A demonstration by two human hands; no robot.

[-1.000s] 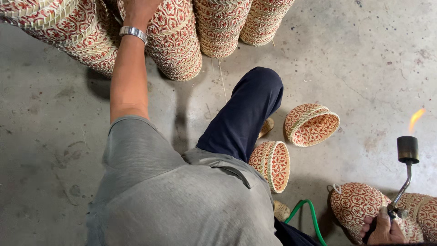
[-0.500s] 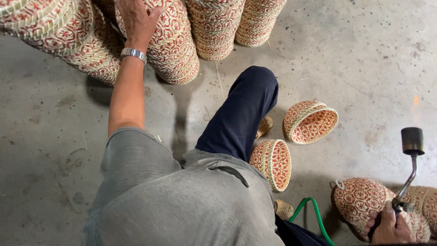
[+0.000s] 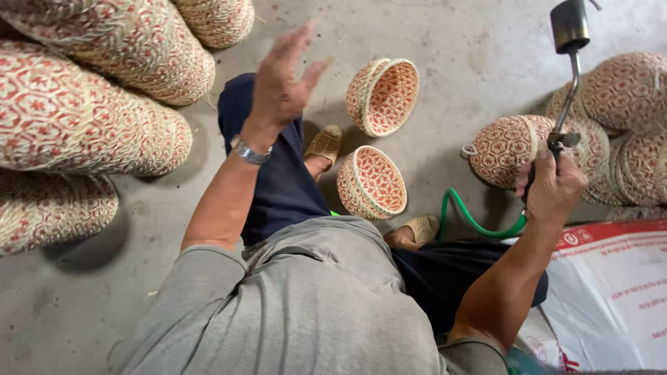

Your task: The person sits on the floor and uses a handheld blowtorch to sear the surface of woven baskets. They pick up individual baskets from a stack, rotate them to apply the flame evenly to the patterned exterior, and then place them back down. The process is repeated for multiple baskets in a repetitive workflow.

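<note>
1. Torch (image 3: 570,42), a metal-headed gas burner on a bent stem, stands upright in the right hand (image 3: 552,187), whose fingers are clenched round its grip; a green hose (image 3: 479,222) trails from below it across the concrete floor (image 3: 472,62).
2. Left hand (image 3: 278,83) is raised in the air, fingers spread, holding nothing; a wristwatch (image 3: 250,151) sits on its wrist.
3. Two small woven bowls (image 3: 382,94) lie tipped beside the person's knee.
4. Large woven baskets (image 3: 90,118) are stacked at left; lidded ones (image 3: 504,146) sit just behind the torch hand.
</note>
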